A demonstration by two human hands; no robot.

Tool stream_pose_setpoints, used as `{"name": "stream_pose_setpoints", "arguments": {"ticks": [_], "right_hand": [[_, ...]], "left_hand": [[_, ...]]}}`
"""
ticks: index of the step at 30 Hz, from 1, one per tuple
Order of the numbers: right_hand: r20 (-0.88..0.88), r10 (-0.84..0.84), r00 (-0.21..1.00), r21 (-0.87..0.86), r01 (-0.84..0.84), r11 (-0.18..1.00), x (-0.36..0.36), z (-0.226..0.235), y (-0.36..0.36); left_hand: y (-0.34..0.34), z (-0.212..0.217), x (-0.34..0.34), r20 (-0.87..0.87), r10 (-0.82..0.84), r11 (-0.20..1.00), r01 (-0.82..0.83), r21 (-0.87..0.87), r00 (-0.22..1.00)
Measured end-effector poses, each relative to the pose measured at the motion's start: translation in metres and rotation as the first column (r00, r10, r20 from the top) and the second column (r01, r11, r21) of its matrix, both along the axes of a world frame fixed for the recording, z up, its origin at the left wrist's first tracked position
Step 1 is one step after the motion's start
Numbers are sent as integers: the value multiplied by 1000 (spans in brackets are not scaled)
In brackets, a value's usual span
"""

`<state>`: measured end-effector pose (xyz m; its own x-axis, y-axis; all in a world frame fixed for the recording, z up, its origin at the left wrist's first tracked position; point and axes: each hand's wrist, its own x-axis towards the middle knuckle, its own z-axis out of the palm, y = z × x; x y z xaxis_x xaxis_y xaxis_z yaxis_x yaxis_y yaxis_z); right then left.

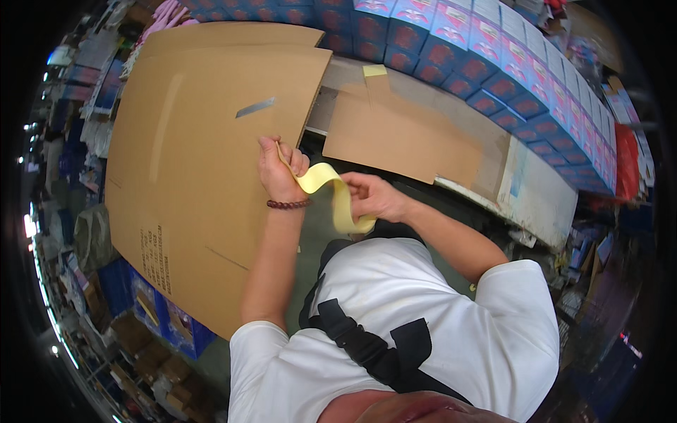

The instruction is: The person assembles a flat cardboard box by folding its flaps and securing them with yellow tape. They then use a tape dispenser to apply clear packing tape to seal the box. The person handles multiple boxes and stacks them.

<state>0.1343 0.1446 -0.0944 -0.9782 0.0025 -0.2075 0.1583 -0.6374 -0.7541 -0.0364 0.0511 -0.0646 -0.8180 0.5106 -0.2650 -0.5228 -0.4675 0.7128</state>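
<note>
My left hand (282,171), a beaded bracelet at its wrist, is closed on one end of a flexible yellow strip (321,176). Between its fingers the strip shows a thin tan edge. From there the strip bends in a wavy curve to my right hand (377,199), whose curled fingers grip it. Its lower part hangs in a loop below the right fingers, close to my body. Beneath and beyond the left hand lies a large brown cardboard sheet (190,141). A short grey strip (255,108) rests on the cardboard.
A smaller brown cardboard piece (395,130) lies on a pale worktop (525,187) to the right, with a yellow patch (374,70) at its far end. Rows of blue and pink boxes (486,63) stand along the back. A blue crate (180,328) sits at the lower left.
</note>
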Motion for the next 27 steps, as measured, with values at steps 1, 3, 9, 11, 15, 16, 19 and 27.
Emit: {"name": "stream_pose_setpoints", "arguments": {"ticks": [1,3,9,11,15,16,19,27], "right_hand": [[-19,-54,998,241,57,969,1,1,-12],[124,-97,988,132,80,988,16,6,-29],[-38,-704,709,615,572,543,49,12,-45],[-190,-689,700,739,564,369,61,14,-41],[-336,-620,709,920,389,-54,90,14,-33],[-334,-606,722,940,300,-161,100,13,-31],[-217,-495,841,944,51,-326,127,10,-33],[-15,-808,589,740,550,387,216,11,9]], "left_hand": [[-3,-5,6,-52,-7,1000,7,-18,999],[-14,-15,17,-163,-102,992,89,-85,981],[-25,-40,76,-456,-439,898,376,-227,774],[-22,-43,101,-366,-535,843,511,-169,762],[-13,-45,144,-201,-619,782,574,-241,759],[-10,-46,152,-42,-617,783,607,-135,786],[4,-49,173,348,-623,725,684,-79,700],[84,-68,243,-35,-502,863,498,-85,864]]}}
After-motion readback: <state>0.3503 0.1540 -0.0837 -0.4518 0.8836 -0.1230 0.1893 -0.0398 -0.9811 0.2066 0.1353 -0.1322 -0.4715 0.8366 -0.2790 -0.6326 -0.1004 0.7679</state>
